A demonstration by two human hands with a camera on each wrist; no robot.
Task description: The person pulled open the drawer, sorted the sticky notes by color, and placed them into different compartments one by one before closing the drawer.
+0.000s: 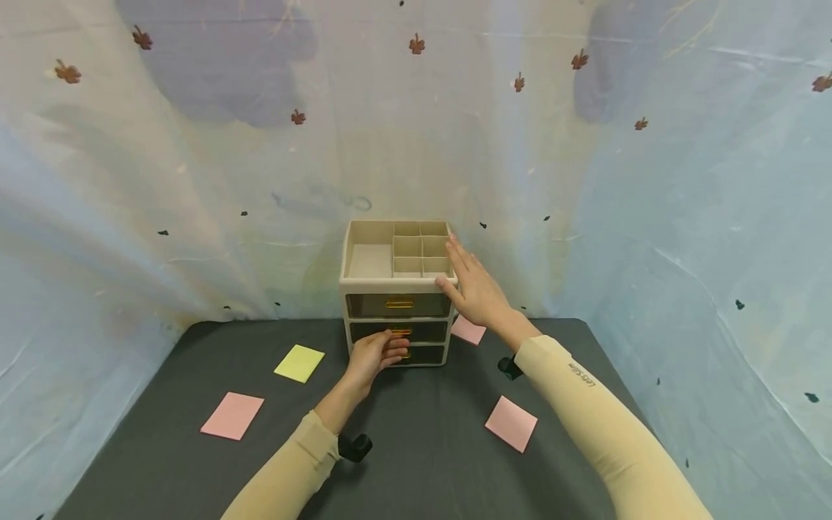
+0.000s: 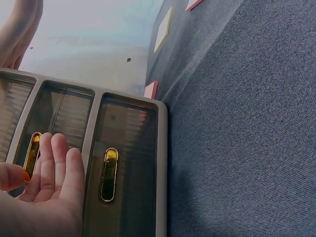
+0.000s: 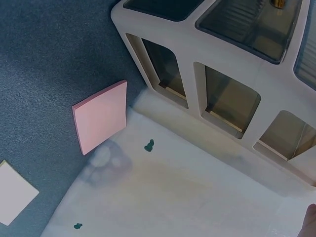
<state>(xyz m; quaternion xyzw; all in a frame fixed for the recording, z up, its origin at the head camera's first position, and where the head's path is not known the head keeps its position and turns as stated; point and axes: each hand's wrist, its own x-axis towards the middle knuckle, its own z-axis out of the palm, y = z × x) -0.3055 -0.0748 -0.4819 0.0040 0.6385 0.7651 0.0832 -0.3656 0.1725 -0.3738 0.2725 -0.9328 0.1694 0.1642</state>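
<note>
Right sleeve reads "Let's Slim"; left fingers pinch the middle handle.

Cream drawer box, upright, back of bench. Three smoky drawers, look closed. Gold handles, divided top tray.

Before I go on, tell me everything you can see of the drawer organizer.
The drawer organizer is cream, apparently plastic, upright on the dark table before the patterned sheet. Its top tray has one large and six small compartments. Below sit three dark see-through drawers with gold handles, looking shut; its right side has openings. The left hand is at the middle handle, grip unclear; the right hand is at the top right edge, contact uncertain.
</note>
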